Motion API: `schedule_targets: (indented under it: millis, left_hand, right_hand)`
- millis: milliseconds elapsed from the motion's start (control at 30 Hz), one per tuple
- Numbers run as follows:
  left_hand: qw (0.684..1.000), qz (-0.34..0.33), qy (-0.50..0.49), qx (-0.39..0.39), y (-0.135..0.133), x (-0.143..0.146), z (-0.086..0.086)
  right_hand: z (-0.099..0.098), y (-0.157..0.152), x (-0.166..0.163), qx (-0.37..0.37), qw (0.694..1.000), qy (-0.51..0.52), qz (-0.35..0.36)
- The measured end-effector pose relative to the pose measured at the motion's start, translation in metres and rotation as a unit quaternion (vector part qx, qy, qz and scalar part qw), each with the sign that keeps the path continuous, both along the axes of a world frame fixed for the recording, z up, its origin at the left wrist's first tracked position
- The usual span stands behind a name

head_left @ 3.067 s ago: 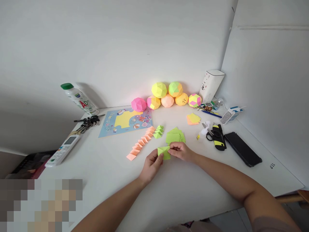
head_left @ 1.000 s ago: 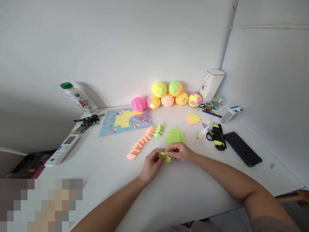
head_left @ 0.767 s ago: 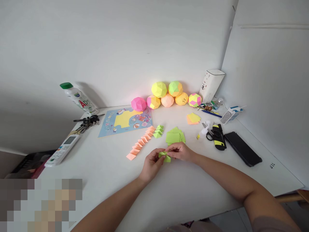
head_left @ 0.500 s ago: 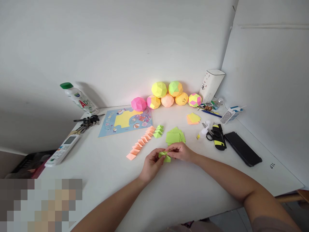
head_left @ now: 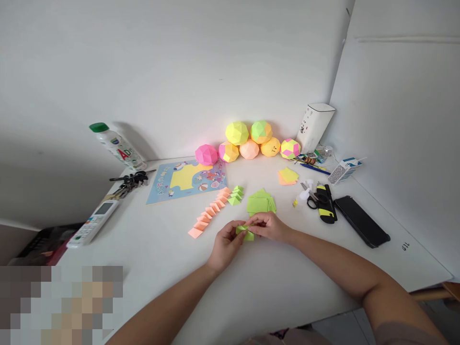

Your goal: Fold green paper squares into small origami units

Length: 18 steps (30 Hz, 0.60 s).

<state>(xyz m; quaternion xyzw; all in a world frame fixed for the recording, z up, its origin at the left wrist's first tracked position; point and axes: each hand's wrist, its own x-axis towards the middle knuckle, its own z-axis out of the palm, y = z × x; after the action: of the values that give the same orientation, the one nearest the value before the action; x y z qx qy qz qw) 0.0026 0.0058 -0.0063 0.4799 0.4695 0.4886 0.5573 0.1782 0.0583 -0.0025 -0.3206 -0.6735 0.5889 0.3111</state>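
Between my two hands is a piece of green paper (head_left: 248,236), partly folded and low over the white table. My left hand (head_left: 228,242) pinches its left side with thumb and fingers. On the other side, my right hand (head_left: 268,226) pinches the upper right part; some fingertips are hidden. Just beyond my right hand lies a loose pile of flat green paper sheets (head_left: 259,203). Left of that pile stand a few folded green pieces (head_left: 235,196), beside a slanting row of folded peach paper pieces (head_left: 210,212).
Faceted paper balls (head_left: 249,149) are stacked along the wall. Yellow and orange sheets (head_left: 288,176), scissors (head_left: 312,203), a black-and-yellow cutter (head_left: 326,211) and a black phone (head_left: 362,221) lie to the right. A blue printed board (head_left: 158,187), white remote (head_left: 94,223) and bottle (head_left: 120,148) are left.
Almost nothing differs. Both hands keep their pinch on the green paper, with only a tiny shift of the right hand.
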Motion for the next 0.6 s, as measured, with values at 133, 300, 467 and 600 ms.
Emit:
schedule_targets:
  millis: [133, 300, 467, 600]
  left_hand:
    - [1.000, 0.015, 0.009, -0.010, -0.0001, 0.0009, 0.0020]
    - [0.999, 0.029, 0.017, -0.019, -0.0006, 0.0014, 0.0021]
    - [0.999, 0.030, 0.019, -0.014, -0.0003, 0.0006, 0.0000]
    - [0.999, 0.026, 0.021, -0.011, -0.0010, 0.0000, -0.0020]
  right_hand:
    - [0.0003, -0.0006, 0.0004, 0.011, 1.000, -0.003, -0.003]
    - [0.0011, -0.0010, 0.0007, 0.024, 0.999, -0.026, -0.006]
    - [0.0061, -0.0015, 0.0002, 0.032, 0.999, -0.039, -0.005]
    - [0.0082, -0.0020, 0.0003, 0.033, 0.999, -0.030, -0.005]
